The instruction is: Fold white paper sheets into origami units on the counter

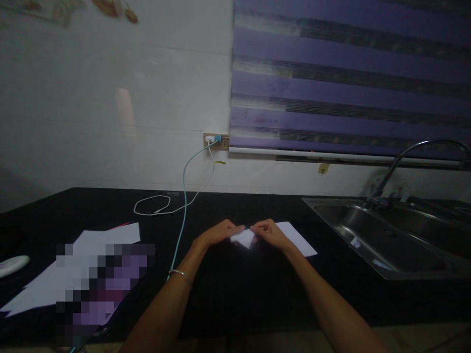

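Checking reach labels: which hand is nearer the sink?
Right. The right hand pinches the folded paper left of the sink; the left hand holds the paper's other end, farther from it.

Two hands [221, 231] [271, 233]; one folded paper [246, 239]; two cables [184, 196] [151, 206]; one sink [386, 238].
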Motion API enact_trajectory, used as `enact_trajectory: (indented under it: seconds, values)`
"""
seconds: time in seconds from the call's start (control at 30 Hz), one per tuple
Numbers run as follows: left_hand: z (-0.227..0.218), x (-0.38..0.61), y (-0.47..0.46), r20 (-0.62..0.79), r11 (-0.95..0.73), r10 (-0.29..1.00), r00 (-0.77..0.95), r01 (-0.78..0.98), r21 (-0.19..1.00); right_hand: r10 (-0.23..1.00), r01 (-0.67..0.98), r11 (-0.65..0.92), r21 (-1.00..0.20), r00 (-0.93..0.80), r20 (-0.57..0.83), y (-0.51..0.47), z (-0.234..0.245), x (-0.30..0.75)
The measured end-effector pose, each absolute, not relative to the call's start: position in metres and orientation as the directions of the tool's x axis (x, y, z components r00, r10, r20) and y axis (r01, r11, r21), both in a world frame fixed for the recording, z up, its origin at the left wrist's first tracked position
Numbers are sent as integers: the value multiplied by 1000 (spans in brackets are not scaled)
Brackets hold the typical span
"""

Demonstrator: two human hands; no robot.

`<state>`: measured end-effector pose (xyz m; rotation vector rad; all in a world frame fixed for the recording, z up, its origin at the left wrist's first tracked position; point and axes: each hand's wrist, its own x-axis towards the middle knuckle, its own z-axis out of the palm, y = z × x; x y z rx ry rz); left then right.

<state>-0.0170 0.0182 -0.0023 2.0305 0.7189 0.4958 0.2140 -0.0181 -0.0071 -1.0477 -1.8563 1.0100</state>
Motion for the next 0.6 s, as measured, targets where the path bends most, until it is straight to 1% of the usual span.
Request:
enact_trajectory:
  seconds: [0.1, 0.2, 0.27, 0.37, 0.43, 0.53, 0.6]
  values:
    - [-6, -13, 17, 41, -409, 658, 752, 311, 858, 891, 297, 336, -894, -406, 201, -24, -4, 207]
    - [-9, -8, 16, 55, -455, 632, 773, 313, 834, 902, 280, 305, -910, -391, 182, -24, -5, 203]
    - [-10, -7, 17, 74, -471, 634, 770, 309, 826, 908, 205, 266, -942, -382, 173, -22, -7, 203]
    - [-11, -6, 20, 96, -464, 652, 752, 296, 835, 923, -24, 145, -989, -357, 143, -18, -10, 204]
    - [-11, -5, 21, 117, -457, 655, 747, 268, 848, 923, -149, 72, -986, -364, 122, -16, -11, 205]
    - [-9, -4, 17, 161, -475, 645, 747, 228, 850, 918, -198, 24, -980, -384, 101, -14, -13, 204]
    - [-8, -3, 14, 178, -489, 655, 735, 232, 841, 934, -194, 9, -981, -350, 78, -14, -15, 203]
